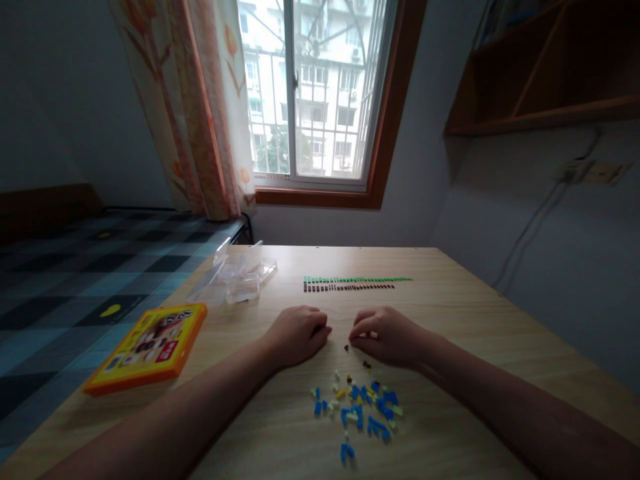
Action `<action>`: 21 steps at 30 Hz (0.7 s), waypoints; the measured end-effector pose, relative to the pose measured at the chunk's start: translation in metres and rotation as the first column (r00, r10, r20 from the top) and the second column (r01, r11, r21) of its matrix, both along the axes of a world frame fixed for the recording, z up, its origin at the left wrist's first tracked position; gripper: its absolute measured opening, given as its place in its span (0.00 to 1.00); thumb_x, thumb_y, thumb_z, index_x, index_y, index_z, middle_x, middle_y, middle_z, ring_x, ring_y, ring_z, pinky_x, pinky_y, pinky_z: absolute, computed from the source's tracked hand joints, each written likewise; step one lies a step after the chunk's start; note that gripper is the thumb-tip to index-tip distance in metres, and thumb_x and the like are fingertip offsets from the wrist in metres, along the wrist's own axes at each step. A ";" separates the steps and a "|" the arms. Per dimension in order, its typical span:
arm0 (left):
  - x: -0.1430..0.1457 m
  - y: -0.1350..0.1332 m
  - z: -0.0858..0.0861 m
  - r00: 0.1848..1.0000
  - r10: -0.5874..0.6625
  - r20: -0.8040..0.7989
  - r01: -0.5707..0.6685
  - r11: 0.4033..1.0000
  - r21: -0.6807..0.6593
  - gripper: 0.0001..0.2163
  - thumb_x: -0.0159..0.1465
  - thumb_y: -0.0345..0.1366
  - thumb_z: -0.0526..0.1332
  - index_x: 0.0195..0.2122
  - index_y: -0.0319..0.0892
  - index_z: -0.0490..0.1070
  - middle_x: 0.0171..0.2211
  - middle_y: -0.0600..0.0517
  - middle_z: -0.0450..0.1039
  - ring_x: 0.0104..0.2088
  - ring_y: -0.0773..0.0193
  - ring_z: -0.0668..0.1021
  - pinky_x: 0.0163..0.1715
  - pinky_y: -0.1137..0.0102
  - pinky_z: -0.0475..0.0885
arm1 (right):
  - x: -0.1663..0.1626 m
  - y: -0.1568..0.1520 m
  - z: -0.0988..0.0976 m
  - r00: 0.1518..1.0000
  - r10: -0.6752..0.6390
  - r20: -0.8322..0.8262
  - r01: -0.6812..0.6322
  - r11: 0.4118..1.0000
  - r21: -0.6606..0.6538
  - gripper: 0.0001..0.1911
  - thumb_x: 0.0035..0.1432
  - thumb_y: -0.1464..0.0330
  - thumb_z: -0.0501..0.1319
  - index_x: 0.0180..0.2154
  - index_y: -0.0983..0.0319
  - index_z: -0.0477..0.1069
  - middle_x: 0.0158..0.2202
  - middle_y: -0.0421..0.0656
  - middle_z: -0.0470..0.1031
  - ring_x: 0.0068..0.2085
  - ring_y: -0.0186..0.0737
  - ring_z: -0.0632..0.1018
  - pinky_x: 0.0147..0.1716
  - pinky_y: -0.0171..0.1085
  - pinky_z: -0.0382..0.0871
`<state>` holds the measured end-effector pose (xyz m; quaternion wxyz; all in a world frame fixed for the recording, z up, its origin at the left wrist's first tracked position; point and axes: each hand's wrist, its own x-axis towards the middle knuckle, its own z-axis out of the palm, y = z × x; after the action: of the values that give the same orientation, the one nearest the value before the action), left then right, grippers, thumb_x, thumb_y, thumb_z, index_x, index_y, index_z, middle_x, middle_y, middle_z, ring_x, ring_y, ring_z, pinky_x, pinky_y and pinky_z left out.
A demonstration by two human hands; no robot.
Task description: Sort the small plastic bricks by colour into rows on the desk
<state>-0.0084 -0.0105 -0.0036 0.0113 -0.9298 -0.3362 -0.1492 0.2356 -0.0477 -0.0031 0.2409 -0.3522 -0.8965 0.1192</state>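
My left hand [299,335] rests on the table with its fingers curled in; nothing shows in them. Across a narrow gap, my right hand [386,337] has thumb and fingertips drawn together, and whatever is between them is too small to make out. A tiny brown brick [346,347] lies just beside those fingertips. Slightly nearer are more dark brown bricks [367,365]. A loose pile of blue bricks [387,403], with yellow and cream pieces [341,394] mixed in, spreads below the hands. Beyond them run a row of green bricks [357,280] and a row of brown bricks [350,288].
On the left of the wooden table [480,333] lies a yellow-orange box [150,343]. Clear plastic trays [240,277] stand behind it. A bed with a checked cover [60,293] adjoins the left side; a window [320,93] is ahead and a shelf [540,113] hangs upper right.
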 end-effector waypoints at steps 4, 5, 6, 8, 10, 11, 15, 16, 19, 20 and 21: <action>0.000 0.000 -0.001 1.000 0.004 0.001 -0.004 1.000 -0.005 0.13 0.66 0.39 0.54 0.25 0.42 0.68 0.27 0.52 0.73 0.28 0.64 0.74 0.28 0.69 0.61 | 0.009 0.003 0.000 1.000 0.004 0.018 -0.004 1.000 0.000 0.09 0.56 0.74 0.61 0.34 0.58 0.79 0.33 0.41 0.79 0.30 0.33 0.76 0.33 0.30 0.68; 0.000 0.000 -0.001 1.000 0.005 -0.001 -0.005 1.000 -0.006 0.13 0.66 0.39 0.54 0.25 0.42 0.68 0.27 0.52 0.73 0.28 0.64 0.74 0.28 0.70 0.62 | 0.011 0.004 -0.001 1.000 0.001 0.023 -0.001 1.000 0.003 0.09 0.55 0.74 0.61 0.34 0.58 0.79 0.33 0.41 0.79 0.30 0.33 0.76 0.33 0.30 0.68; 0.000 0.000 -0.001 1.000 0.006 -0.004 -0.006 1.000 -0.008 0.13 0.66 0.39 0.54 0.25 0.42 0.68 0.27 0.52 0.73 0.28 0.64 0.73 0.28 0.70 0.62 | 0.014 0.006 -0.002 1.000 -0.006 0.025 0.006 1.000 0.008 0.10 0.55 0.75 0.61 0.34 0.58 0.79 0.33 0.41 0.79 0.30 0.33 0.76 0.33 0.30 0.68; 0.000 0.000 0.000 1.000 0.008 -0.013 -0.008 1.000 -0.011 0.13 0.66 0.40 0.54 0.25 0.42 0.68 0.27 0.52 0.73 0.28 0.64 0.73 0.29 0.70 0.62 | 0.020 0.011 -0.002 0.999 -0.026 0.031 0.026 0.999 0.019 0.10 0.54 0.75 0.60 0.33 0.58 0.79 0.33 0.41 0.79 0.30 0.33 0.76 0.33 0.30 0.68; 0.000 0.000 0.000 1.000 0.009 -0.019 -0.009 1.000 -0.010 0.13 0.66 0.39 0.54 0.25 0.42 0.68 0.27 0.52 0.73 0.28 0.64 0.73 0.29 0.70 0.61 | 0.031 0.020 -0.003 0.998 -0.053 0.038 0.052 0.998 0.024 0.09 0.54 0.75 0.60 0.33 0.59 0.79 0.31 0.41 0.79 0.29 0.33 0.76 0.31 0.30 0.68; -0.001 0.001 -0.001 1.000 0.008 -0.020 -0.008 1.000 -0.010 0.13 0.66 0.39 0.54 0.25 0.42 0.68 0.27 0.52 0.73 0.28 0.64 0.73 0.29 0.70 0.61 | 0.039 0.027 -0.003 0.997 -0.074 0.039 0.073 0.997 0.022 0.09 0.54 0.74 0.60 0.33 0.59 0.78 0.30 0.41 0.79 0.28 0.33 0.75 0.30 0.31 0.67; -0.001 0.002 -0.002 1.000 0.003 -0.017 -0.003 1.000 -0.007 0.13 0.66 0.39 0.54 0.25 0.42 0.67 0.27 0.52 0.73 0.28 0.64 0.74 0.29 0.70 0.61 | 0.090 0.056 -0.004 0.960 -0.280 -0.023 0.281 0.960 0.010 0.08 0.58 0.68 0.58 0.34 0.60 0.76 0.30 0.41 0.79 0.28 0.34 0.76 0.29 0.32 0.67; -0.001 0.002 -0.002 1.000 0.003 -0.016 -0.003 1.000 -0.006 0.13 0.66 0.39 0.54 0.25 0.42 0.67 0.27 0.52 0.73 0.28 0.64 0.73 0.29 0.70 0.61 | 0.104 0.062 -0.006 0.934 -0.354 -0.037 0.356 0.934 0.037 0.07 0.58 0.67 0.59 0.34 0.61 0.76 0.29 0.41 0.78 0.28 0.35 0.75 0.29 0.33 0.66; -0.001 0.002 -0.002 1.000 0.005 -0.010 -0.005 1.000 -0.009 0.13 0.66 0.39 0.54 0.25 0.42 0.67 0.27 0.52 0.73 0.28 0.64 0.74 0.28 0.69 0.61 | 0.135 0.073 -0.013 0.863 -0.503 -0.042 0.504 0.859 0.083 0.07 0.57 0.65 0.60 0.34 0.61 0.73 0.30 0.42 0.77 0.27 0.36 0.74 0.30 0.34 0.66; -0.001 0.002 -0.002 1.000 0.004 -0.010 -0.004 1.000 -0.012 0.13 0.66 0.39 0.54 0.25 0.42 0.67 0.27 0.52 0.72 0.28 0.64 0.74 0.28 0.69 0.61 | 0.141 0.075 -0.016 0.849 -0.526 -0.041 0.528 0.845 0.084 0.06 0.56 0.65 0.60 0.34 0.61 0.72 0.30 0.42 0.77 0.28 0.36 0.75 0.30 0.34 0.66; -0.001 0.002 -0.002 1.000 0.003 -0.011 -0.003 1.000 -0.014 0.13 0.66 0.39 0.54 0.25 0.42 0.67 0.27 0.52 0.72 0.29 0.64 0.74 0.28 0.69 0.61 | 0.144 0.077 -0.019 0.841 -0.540 -0.038 0.541 0.837 0.081 0.06 0.56 0.65 0.60 0.35 0.61 0.71 0.30 0.42 0.77 0.28 0.36 0.75 0.30 0.34 0.66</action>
<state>-0.0090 -0.0081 -0.0052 0.0070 -0.9302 -0.3385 -0.1420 0.3792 0.0292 -0.0218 0.2863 -0.5788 -0.7635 0.0093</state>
